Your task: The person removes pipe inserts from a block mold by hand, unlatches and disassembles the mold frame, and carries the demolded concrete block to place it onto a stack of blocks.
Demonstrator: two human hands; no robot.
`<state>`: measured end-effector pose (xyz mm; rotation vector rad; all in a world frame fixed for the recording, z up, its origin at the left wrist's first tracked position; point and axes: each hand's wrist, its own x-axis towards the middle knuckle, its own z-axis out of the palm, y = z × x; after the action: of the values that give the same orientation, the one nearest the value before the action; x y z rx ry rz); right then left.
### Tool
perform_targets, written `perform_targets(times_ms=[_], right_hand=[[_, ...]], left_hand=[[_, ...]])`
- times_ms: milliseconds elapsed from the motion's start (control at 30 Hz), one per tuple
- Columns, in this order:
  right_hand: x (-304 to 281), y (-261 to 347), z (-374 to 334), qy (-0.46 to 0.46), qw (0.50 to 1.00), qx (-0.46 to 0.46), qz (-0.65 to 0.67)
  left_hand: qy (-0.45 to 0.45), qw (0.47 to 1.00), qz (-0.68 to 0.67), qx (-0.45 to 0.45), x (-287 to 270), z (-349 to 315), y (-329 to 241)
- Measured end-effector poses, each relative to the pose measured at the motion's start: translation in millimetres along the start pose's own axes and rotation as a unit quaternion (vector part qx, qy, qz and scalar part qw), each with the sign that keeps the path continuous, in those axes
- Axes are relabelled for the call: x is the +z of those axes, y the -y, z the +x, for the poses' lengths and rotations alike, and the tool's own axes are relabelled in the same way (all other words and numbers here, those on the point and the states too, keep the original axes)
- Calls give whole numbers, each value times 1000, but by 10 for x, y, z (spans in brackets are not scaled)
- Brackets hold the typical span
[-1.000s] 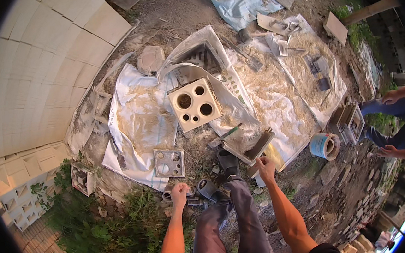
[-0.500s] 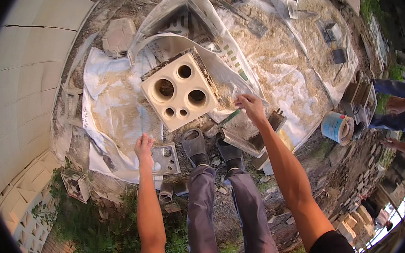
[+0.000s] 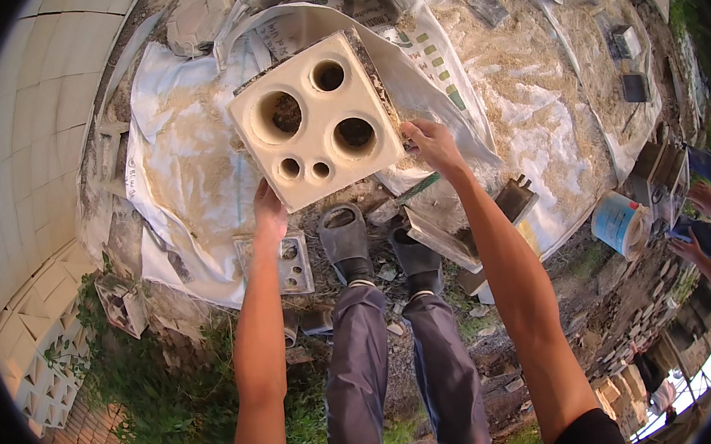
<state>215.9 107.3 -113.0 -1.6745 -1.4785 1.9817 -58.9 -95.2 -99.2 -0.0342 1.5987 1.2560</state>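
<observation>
A pale, squarish cast block [image 3: 310, 135] with several round holes of different sizes is in front of me, its far and right sides dark and rough. My left hand [image 3: 269, 215] is against its lower left edge, the fingertips partly hidden by the block. At the right edge my right hand [image 3: 431, 143] has its thumb and fingers closed on the rim. Just below that hand a thin green strip [image 3: 418, 188] lies beside an angled metal mould piece [image 3: 437, 238]. A flat plate with holes [image 3: 305, 260] lies near my left forearm.
White sacking [image 3: 190, 164] strewn with sandy powder spreads around the block. A trowel [image 3: 485, 6] lies at the far right. To the right stands a blue-and-white bucket [image 3: 618, 223], near another person's hand [image 3: 689, 245]. My sandalled feet [image 3: 345, 244] are below the block.
My right hand has let go of the green strip, now lying down. Both hands have moved forward onto the block's sides. The block appears larger and slightly higher in view.
</observation>
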Motion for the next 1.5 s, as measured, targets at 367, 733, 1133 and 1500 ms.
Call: perform_targets(times_ms=[367,733,1133,1500], right_hand=[[-45,-20,106,16,993,-25,111],[-15,145,491,-4,994,-95,53],[134,161,177,-46,996,-44,59],[254,935,762,22,998,-18,60]], left_hand=[[47,995,47,70,111,140,-20],[139,974,23,180,124,370,-238],[24,998,54,-21,-98,188,-289],[-69,997,0,43,156,664,-871]])
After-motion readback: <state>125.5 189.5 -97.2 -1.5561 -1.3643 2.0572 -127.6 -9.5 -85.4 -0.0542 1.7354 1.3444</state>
